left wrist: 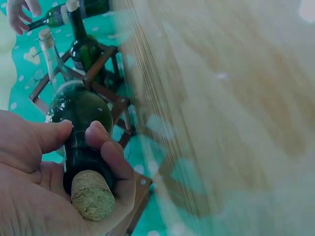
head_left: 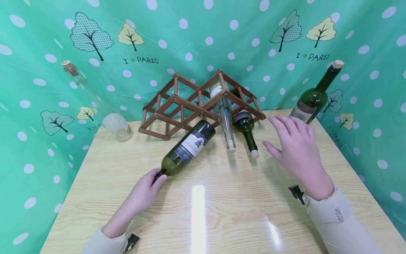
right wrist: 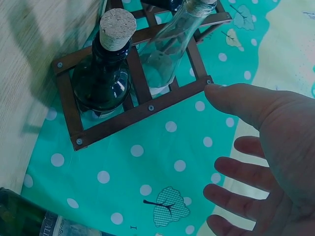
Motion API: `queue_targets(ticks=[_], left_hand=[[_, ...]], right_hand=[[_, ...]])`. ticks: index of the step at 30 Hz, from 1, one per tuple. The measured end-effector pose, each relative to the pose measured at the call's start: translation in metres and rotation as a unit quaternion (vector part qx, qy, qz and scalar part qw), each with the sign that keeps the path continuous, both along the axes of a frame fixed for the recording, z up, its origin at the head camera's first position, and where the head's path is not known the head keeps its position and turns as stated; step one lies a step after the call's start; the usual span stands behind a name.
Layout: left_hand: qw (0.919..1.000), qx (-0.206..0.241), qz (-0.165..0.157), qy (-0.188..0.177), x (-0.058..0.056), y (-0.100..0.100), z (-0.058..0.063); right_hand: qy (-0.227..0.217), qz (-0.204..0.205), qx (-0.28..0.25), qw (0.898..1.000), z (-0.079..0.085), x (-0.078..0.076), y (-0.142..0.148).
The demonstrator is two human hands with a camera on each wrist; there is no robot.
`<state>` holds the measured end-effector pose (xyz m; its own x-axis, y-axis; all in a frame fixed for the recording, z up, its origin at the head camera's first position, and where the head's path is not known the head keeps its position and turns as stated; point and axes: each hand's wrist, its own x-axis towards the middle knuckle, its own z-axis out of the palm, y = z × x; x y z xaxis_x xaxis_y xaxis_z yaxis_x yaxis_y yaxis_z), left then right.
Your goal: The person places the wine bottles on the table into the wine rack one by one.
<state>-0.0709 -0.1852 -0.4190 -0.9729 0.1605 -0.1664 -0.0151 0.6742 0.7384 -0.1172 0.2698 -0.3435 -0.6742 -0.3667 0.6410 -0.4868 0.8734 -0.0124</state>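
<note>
My left hand (head_left: 146, 192) grips the dark neck of a green wine bottle (head_left: 187, 148), tilted with its base up toward the rack. In the left wrist view its cork (left wrist: 93, 195) faces the camera, with fingers and thumb wrapped round the neck. A brown wooden wine rack (head_left: 182, 125) stands at the back, holding a clear bottle (head_left: 226, 118) and a dark green bottle (head_left: 244, 123), both corked, necks toward me. My right hand (head_left: 296, 150) hovers right of the rack with fingers spread, holding nothing. In the right wrist view its thumb overlaps the rack's corner.
At the back right stands a corked green bottle (head_left: 314, 97), partly behind my right hand. A clear corked bottle (head_left: 117, 125) stands at the back left. Green dotted cloth (head_left: 190, 38) hangs round the back and sides of the wooden table (head_left: 234, 197).
</note>
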Motion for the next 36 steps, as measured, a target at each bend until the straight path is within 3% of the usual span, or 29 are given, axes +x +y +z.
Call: queue_targets(ticks=[7,12,21,25,31,36], left_hand=[[0.9973,0.062,0.02,-0.034,-0.005,0.009,-0.004],[0.9905,0.121,0.037,-0.053,-0.007,0.017,-0.009],[0.9812,0.172,0.048,-0.073,-0.007,0.03,-0.01],[0.9741,0.197,0.056,-0.097,-0.008,0.037,-0.014],[0.957,0.244,0.081,-0.134,-0.004,0.046,-0.015],[0.9468,0.274,0.085,-0.145,0.0,0.056,-0.017]], right_hand=[[0.001,0.0,0.002,1.0,0.001,0.001,0.001],[-0.002,-0.003,0.004,1.0,0.001,0.001,0.001],[0.002,0.0,0.006,1.0,0.0,0.0,0.002],[0.005,0.001,0.005,1.0,0.0,0.001,0.002],[0.002,0.001,0.005,1.0,0.0,0.001,0.001],[-0.001,0.0,0.004,1.0,0.001,0.001,0.001]])
